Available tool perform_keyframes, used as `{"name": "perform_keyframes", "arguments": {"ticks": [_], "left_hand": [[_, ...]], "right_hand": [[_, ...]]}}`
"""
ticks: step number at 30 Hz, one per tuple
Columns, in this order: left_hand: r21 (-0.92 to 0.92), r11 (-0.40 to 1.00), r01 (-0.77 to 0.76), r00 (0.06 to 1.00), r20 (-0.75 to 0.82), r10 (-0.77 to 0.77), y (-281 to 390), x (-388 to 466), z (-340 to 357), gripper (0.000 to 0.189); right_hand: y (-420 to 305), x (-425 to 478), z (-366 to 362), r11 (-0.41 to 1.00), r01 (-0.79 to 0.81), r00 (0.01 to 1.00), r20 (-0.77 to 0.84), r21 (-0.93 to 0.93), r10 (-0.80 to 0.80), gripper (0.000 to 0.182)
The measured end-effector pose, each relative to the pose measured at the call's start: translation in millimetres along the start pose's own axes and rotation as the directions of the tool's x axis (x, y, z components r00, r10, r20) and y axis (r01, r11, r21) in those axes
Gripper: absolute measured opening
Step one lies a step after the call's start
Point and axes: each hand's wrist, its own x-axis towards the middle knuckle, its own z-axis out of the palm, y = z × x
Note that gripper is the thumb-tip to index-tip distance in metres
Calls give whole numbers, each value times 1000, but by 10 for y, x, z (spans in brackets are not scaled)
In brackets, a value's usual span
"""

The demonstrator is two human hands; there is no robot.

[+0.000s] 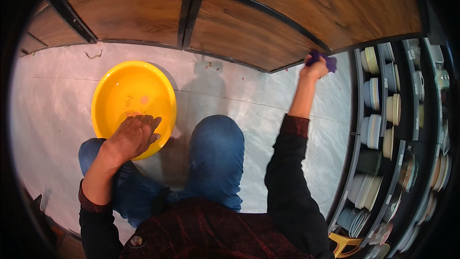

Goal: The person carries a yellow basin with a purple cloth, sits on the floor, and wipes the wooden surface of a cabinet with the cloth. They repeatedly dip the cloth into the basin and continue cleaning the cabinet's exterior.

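Note:
My right hand (315,68) reaches far forward and grips a crumpled purple cloth (329,63). The cloth is at the lower corner of a brown wood-grain panel (248,30) framed in black. Over the near side of a yellow plastic basin (118,82), my left hand (131,136) hangs with its fingers slightly bent and its thumb apart, nothing visible in it. Whether this hand touches the rim cannot be made out. The basin stands on the floor and has printed writing on its inside bottom.
Dark shelves (346,180) along the right hold stacked bowls (370,131) and plates (440,173). A yellow plastic item (341,244) sits at their near end. Small debris (212,66) and a string-like scrap (94,54) lie on the grey tiled floor (251,90). My bent knee (216,140) is between my arms.

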Motion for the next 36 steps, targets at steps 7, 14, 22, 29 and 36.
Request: {"name": "perform_keyframes", "arguments": {"ticks": [7, 14, 22, 29, 36], "left_hand": [[-38, 995, 96, 991, 95, -92, -25, 196, 29, 41], [-44, 991, 128, 990, 64, -125, -6, 39, -27, 40], [-31, 999, 16, 997, -69, -18, 3, -19, 98, 39], [-36, 974, 225, 945, 253, -209, -60, 232, 137, 43], [4, 999, 41, 987, 153, -41, -1, 570, 770, 62]], "right_hand": [[1186, -1363, 527, 976, 95, 964, 261, -198, -41, 58], [561, -1201, 144, 852, 500, 845, 302, -153, -442, 58], [-244, -456, 228, 219, 833, 472, 448, -507, -759, 53], [1669, 3, -564, 840, 529, 849, 63, -120, -525, 46], [2238, 32, -804, 747, 191, 957, -48, -637, -286, 19]]}}
